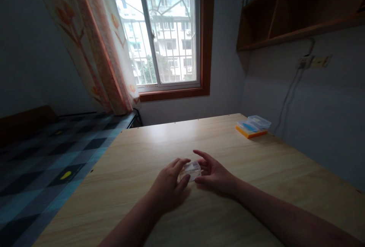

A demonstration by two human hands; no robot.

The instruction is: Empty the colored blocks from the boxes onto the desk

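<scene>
A small clear plastic box point(192, 171) is between my two hands, low over the wooden table or resting on it; which one I cannot tell. My left hand point(171, 182) grips its left side, thumb at the front and fingers over the back edge. On the other side is my right hand point(212, 174), its index finger raised and its thumb apart from the curled fingers. Those fingertips come right up to the box's right side; whether they touch it is unclear. The contents of the box, if any, cannot be made out.
On the light wooden table point(137, 163), clear plastic cases point(258, 121) with a blue item and an orange base stand at the far right corner. A bed with a checked cover point(94, 144) adjoins the left edge. A cable point(285, 102) hangs down the right wall.
</scene>
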